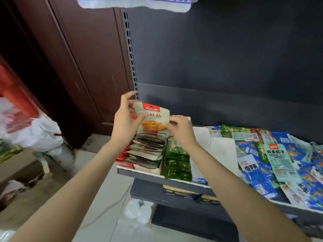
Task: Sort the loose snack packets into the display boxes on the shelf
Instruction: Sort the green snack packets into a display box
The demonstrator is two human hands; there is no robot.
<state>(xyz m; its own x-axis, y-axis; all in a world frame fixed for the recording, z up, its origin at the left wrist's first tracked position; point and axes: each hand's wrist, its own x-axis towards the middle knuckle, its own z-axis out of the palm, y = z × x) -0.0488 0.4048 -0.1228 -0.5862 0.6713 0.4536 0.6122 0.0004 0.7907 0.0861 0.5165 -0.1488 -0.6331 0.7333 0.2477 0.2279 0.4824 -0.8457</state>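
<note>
Right now the beige mushroom packet (152, 117) is held upright over the rear of its display box (148, 151), which looks nearly full. Beside it, the green box (176, 161) is stocked too, but a heap of blue packets (279, 165) remains unsorted. Left hand (125, 122) and right hand (180, 130) pinch the packet's 2 sides, forearms reaching forward.

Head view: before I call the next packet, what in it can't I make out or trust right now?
- Beige mushroom packet: left hand covers its left edge, right hand pinches its right edge; the first label characters are hidden.
- Box of beige packets: far end behind both hands, so its fill is unclear.
- Pile of blue loose packets: cut off by the right edge.
- Lower shelf: shadowed, contents unreadable.
</note>
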